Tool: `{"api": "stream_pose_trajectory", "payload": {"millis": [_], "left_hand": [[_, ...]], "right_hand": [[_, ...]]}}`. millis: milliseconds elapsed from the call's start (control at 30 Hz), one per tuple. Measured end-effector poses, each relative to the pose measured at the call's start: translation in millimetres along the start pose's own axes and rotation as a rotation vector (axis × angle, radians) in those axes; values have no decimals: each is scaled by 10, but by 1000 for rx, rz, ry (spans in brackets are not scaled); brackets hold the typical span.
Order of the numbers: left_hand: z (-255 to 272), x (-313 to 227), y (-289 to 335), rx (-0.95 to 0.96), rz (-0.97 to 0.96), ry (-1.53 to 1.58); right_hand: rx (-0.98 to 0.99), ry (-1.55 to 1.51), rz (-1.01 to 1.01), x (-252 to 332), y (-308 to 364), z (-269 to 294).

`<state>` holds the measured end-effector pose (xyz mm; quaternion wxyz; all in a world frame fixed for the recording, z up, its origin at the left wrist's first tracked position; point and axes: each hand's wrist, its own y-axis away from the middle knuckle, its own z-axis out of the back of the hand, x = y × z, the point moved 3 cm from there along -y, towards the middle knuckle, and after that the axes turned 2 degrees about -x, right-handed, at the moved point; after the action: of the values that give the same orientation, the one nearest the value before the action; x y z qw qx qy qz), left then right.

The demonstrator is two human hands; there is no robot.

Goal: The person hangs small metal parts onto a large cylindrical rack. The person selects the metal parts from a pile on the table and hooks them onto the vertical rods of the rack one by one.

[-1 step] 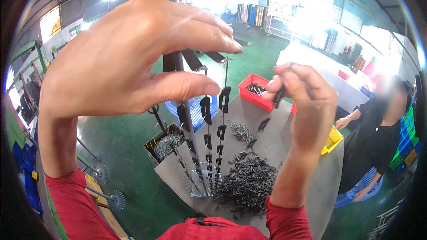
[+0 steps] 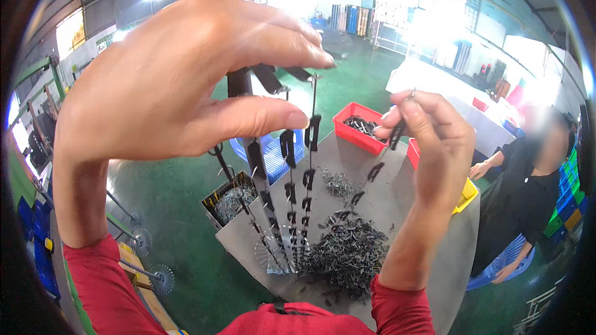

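Observation:
My left hand (image 2: 180,80) is raised beside a metal post, its thumb and fingers apart with nothing between them. Black bracket-like arms (image 2: 267,79) stick out from the post just under those fingers. From their hooks, strands of small black clip-like pieces (image 2: 288,147) hang down in linked rows near my thumb tip. Raised on the right, my right hand (image 2: 431,130) pinches the wire hook at the top of another chain of black clips (image 2: 374,172). That chain slants down to a heap of loose black pieces (image 2: 347,251) on the grey table (image 2: 248,242).
A red bin (image 2: 360,127) with similar pieces stands at the table's far edge, a yellow bin (image 2: 465,195) at its right. A box of metal bits (image 2: 234,201) sits left. A blue plastic chair (image 2: 273,158) stands behind. Another person (image 2: 518,205) is seated to the right.
My right hand has shifted slightly to the right with the chain, which now shows less blur. My left hand has barely moved.

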<state>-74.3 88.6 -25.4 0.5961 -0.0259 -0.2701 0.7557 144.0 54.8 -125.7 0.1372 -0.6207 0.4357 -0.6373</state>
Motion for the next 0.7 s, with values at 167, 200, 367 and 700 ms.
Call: {"api": "stream_pose_trajectory", "payload": {"millis": [167, 200, 367, 700], "left_hand": [[48, -25, 6, 111, 67, -64], [61, -23, 15, 139, 82, -64], [111, 17, -1, 114, -21, 50], [17, -25, 66, 24, -133, 45]], "right_hand": [[15, 851, -106, -86, -126, 625], [58, 1046, -12, -95, -102, 663], [134, 1185, 210, -97, -20, 438], [326, -20, 26, 199, 38, -478]]}}
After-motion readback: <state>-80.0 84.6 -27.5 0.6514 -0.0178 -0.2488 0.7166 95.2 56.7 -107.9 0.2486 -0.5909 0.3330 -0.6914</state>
